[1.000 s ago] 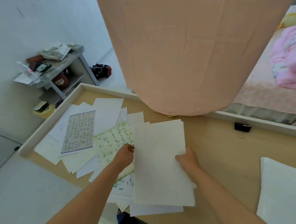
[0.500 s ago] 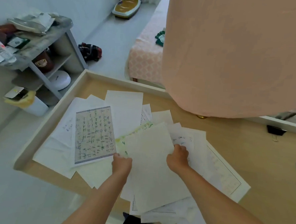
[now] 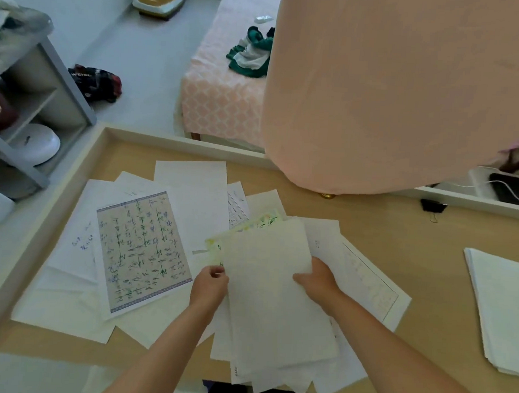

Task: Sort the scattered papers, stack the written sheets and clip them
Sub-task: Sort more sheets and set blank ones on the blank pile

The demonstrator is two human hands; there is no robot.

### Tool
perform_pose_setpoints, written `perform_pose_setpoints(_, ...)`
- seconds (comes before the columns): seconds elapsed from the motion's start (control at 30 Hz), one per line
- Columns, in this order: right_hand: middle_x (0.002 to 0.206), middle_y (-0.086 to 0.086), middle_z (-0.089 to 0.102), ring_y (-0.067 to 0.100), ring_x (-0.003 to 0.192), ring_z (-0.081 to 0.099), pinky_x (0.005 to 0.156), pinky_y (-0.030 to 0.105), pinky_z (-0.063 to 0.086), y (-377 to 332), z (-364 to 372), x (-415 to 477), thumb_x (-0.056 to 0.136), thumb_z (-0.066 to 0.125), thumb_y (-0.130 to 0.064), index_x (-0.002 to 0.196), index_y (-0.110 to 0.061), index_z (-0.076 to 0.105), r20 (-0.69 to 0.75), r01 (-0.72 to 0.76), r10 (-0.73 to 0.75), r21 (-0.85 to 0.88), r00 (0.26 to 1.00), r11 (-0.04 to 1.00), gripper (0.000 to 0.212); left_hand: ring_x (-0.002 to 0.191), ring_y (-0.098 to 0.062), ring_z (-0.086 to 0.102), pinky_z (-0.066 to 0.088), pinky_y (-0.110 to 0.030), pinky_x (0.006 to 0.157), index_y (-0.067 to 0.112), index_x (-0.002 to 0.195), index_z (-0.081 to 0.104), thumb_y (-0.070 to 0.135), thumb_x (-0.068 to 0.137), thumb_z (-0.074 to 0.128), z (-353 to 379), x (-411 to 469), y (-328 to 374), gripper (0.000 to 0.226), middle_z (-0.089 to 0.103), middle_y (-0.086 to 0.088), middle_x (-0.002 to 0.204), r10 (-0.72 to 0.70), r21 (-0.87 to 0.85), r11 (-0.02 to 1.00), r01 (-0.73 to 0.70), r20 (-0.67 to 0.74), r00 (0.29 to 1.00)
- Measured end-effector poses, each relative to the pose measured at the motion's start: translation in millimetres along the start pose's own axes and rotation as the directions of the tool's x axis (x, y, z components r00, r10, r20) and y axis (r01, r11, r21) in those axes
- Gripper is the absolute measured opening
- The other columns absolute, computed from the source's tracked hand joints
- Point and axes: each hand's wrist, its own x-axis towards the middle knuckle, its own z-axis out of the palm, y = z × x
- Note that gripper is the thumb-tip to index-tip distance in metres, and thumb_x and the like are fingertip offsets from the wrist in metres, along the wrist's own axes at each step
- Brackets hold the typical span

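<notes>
A: Both hands engaged?
B: Left hand (image 3: 210,287) pinched the left edge of the thin cream paper sheet (image 3: 272,302), right hand (image 3: 317,279) its right edge, over the tan wooden table (image 3: 400,233).
A: Handling?
B: Light, limp, slippery; opposite edges judged best.

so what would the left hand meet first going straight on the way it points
Likely the yellow-green written paper sheet, peeking out right ahead of the left hand; height unclear.
</notes>
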Motion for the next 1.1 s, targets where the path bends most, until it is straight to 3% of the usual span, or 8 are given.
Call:
perform_pose_setpoints(0.23, 0.110, 0.008, 0.066, 0.025, 0.097, 0.062, 0.083, 0.037, 0.055, 36.6, -43.5, 2.3, 0.083, 0.068, -0.015, 0.107, -0.012, 0.060, -0.257, -0.087, 0.059, -0.099, 0.965, 0.991, 0.026, 0.135, -0.031, 0.032, 0.040, -0.042, 0.103, 0.009, 0.149, 0.031, 0.014, 0.091, 0.055, 35.0, -15.6, 22.4, 0.063, 0.033, -0.013, 0.146, 0.133, 0.410, 0.903, -0.131, 0.022, 0.991)
perform_pose_setpoints(0.4, 0.133, 0.006, 0.042, 0.026, 0.102, 0.056, 0.078, 0.031, 0.045, 37.3, -24.7, 8.6, 0.087, 0.063, -0.034, 0.135, -0.021, 0.042, -0.128, -0.138, 0.107, -0.265, 0.986, 0.954, 0.055, 0.135, -0.032, 0.029, 0.041, -0.040, 0.094, 0.012, 0.151, 0.028, 0.010, 0.090, 0.055, 48.4, -18.5, 32.4, 0.066, 0.028, -0.013, 0.148, 0.089, 0.375, 0.924, -0.076, -0.019, 0.996)
perform_pose_setpoints(0.5, 0.125, 0.003, 0.050, 0.028, 0.114, 0.049, 0.086, 0.035, 0.037, 35.7, -14.3, 7.3, 0.086, 0.059, -0.036, 0.134, -0.027, 0.039, -0.151, -0.170, 0.113, -0.454, 0.982, 0.875, 0.052, 0.132, -0.032, 0.034, 0.043, -0.041, 0.096, 0.011, 0.146, 0.036, 0.005, 0.089, 0.047, 48.6, -9.5, 27.5, 0.058, 0.036, -0.013, 0.141, 0.132, 0.440, 0.888, -0.134, 0.036, 0.991)
perform_pose_setpoints(0.63, 0.112, 0.004, 0.060, 0.023, 0.101, 0.056, 0.083, 0.044, 0.056, 44.3, -12.1, 3.9, 0.081, 0.058, -0.009, 0.118, -0.024, 0.049, -0.162, -0.139, 0.125, -0.084, 0.979, 0.987, 0.041, 0.112, -0.030, 0.049, 0.048, -0.043, 0.092, 0.012, 0.120, 0.052, 0.003, 0.080, 0.043, 44.1, 0.7, 24.9, 0.043, 0.052, -0.009, 0.117, 0.233, 0.585, 0.769, -0.257, 0.117, 0.965)
perform_pose_setpoints(0.73, 0.113, -0.001, 0.058, 0.020, 0.094, 0.062, 0.070, 0.034, 0.056, 44.1, -23.0, -2.7, 0.079, 0.065, 0.002, 0.122, -0.030, 0.043, -0.109, -0.093, 0.114, 0.179, 0.987, 0.979, 0.057, 0.108, -0.028, 0.051, 0.048, -0.040, 0.089, 0.015, 0.118, 0.056, 0.002, 0.082, 0.040, 39.6, 6.2, 27.3, 0.041, 0.058, -0.005, 0.110, 0.306, 0.635, 0.691, -0.346, 0.177, 0.935)
perform_pose_setpoints(0.83, 0.105, 0.006, 0.069, 0.025, 0.089, 0.068, 0.077, 0.038, 0.058, 51.7, -41.5, -0.6, 0.081, 0.070, 0.000, 0.110, -0.013, 0.064, -0.060, -0.169, 0.188, 0.241, 0.980, 0.956, 0.032, 0.122, -0.027, 0.042, 0.042, -0.036, 0.096, 0.018, 0.143, 0.042, 0.014, 0.090, 0.052, 34.4, 12.5, 26.8, 0.054, 0.051, -0.005, 0.131, 0.404, 0.736, 0.515, -0.440, 0.244, 0.882)
perform_pose_setpoints(0.97, 0.099, 0.005, 0.071, 0.021, 0.085, 0.068, 0.080, 0.037, 0.055, 67.5, -81.8, 4.6, 0.089, 0.064, -0.003, 0.100, -0.016, 0.066, -0.150, -0.113, 0.162, 0.290, 0.975, 0.950, 0.018, 0.137, -0.025, 0.027, 0.037, -0.039, 0.104, 0.021, 0.152, 0.024, 0.068, 0.069, 0.070, 32.4, 11.7, 21.4, 0.106, 0.028, 0.000, 0.149, 0.416, 0.829, 0.334, -0.448, 0.297, 0.860)
perform_pose_setpoints(1.1, 0.099, -0.003, 0.067, 0.014, 0.086, 0.064, 0.082, 0.035, 0.050, 78.5, -114.2, 9.2, 0.094, 0.062, -0.005, 0.109, -0.022, 0.062, -0.136, -0.067, 0.111, 0.291, 0.984, 0.954, 0.022, 0.145, -0.029, 0.012, 0.025, -0.044, 0.115, 0.022, 0.154, 0.018, 0.071, 0.071, 0.067, 48.1, 8.2, 7.4, 0.108, 0.017, -0.005, 0.158, 0.430, 0.847, 0.328, -0.418, 0.260, 0.865)
